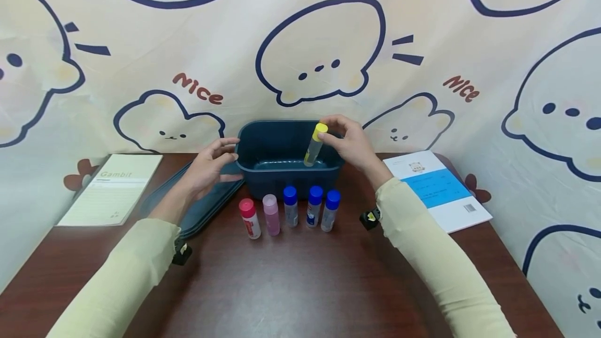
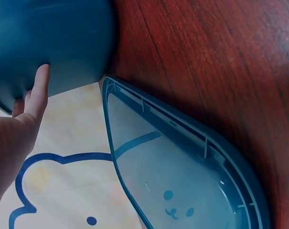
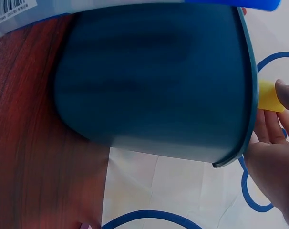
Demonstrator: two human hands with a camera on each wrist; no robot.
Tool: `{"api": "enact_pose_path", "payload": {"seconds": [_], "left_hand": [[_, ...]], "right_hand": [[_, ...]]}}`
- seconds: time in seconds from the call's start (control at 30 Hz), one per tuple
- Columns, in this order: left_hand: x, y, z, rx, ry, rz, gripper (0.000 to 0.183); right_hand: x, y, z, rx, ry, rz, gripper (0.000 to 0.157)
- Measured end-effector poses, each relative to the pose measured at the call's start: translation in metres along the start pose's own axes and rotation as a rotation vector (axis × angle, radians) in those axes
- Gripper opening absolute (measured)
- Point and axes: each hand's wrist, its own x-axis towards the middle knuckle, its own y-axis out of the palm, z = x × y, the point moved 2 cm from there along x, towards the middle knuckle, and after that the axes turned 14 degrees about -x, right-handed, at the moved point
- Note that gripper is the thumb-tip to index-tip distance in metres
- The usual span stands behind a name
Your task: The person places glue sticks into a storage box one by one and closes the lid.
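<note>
A dark teal bin (image 1: 267, 179) stands against the wall, its opening facing up. My right hand (image 1: 352, 142) pinches a yellow-capped glue stick (image 1: 313, 147) by its cap, with the clear tube hanging tilted inside the bin's opening. In the right wrist view the yellow cap (image 3: 268, 97) shows past the rim between thumb and fingers. At the bin's left end, my left hand (image 1: 208, 166) has its fingers extended along the outer wall, fingertips right at it. In front of the bin stand a red-capped glue stick (image 1: 250, 219), a pink one (image 1: 271, 215) and three blue-capped ones (image 1: 290, 206).
A teal lid (image 1: 213, 205) lies on the table under my left forearm, beside the bin. Farther left is a pale notebook (image 1: 110, 189); a white and blue booklet (image 1: 436, 189) lies at the right. The patterned cloth wall (image 1: 235, 46) rises directly behind the bin.
</note>
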Motion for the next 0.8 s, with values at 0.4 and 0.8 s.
{"api": "enact_pose_path", "payload": {"seconds": [0.4, 0.8], "left_hand": [[0.0, -0.001, 0.001, 0.004, 0.008, 0.002, 0.049], [0.001, -0.001, 0.001, 0.007, 0.013, 0.0, 0.049]], "right_hand": [[0.012, 0.009, 0.001, -0.04, 0.014, 0.037, 0.031], [0.022, 0.016, -0.001, -0.056, 0.013, 0.061, 0.03]]}}
